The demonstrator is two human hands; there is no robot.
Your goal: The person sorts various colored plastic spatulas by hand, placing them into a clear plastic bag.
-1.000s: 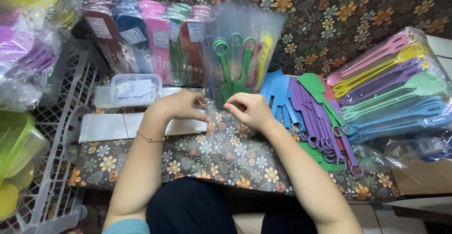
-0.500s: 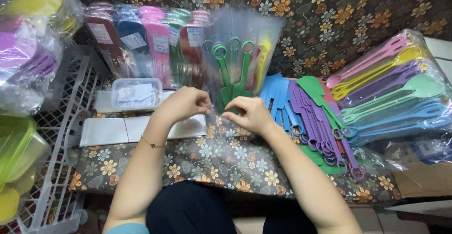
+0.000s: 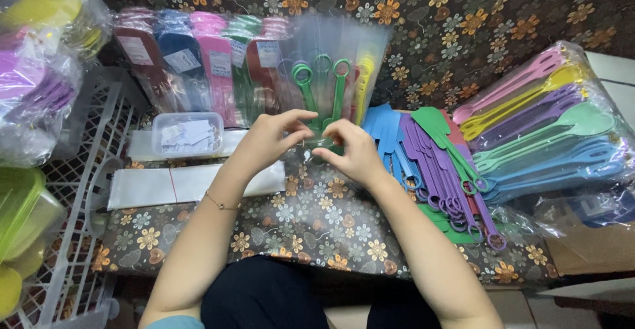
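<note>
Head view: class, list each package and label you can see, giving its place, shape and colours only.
Clear sleeve: centre, upright, green spatulas inside; left hand and right hand at its base.
Sleeved row: rear left; brown, blue, pink, green, with white rectangular labels.
Clear bag: right, pastel spoons.
Lidded box: left, clear, white slips inside.
Flat sleeves: front left, whitish stack.

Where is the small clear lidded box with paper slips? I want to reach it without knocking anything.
In the head view, the clear box sits left of the left hand, in front of the upright bagged spatulas and just behind the flat stack of clear bags.
</note>
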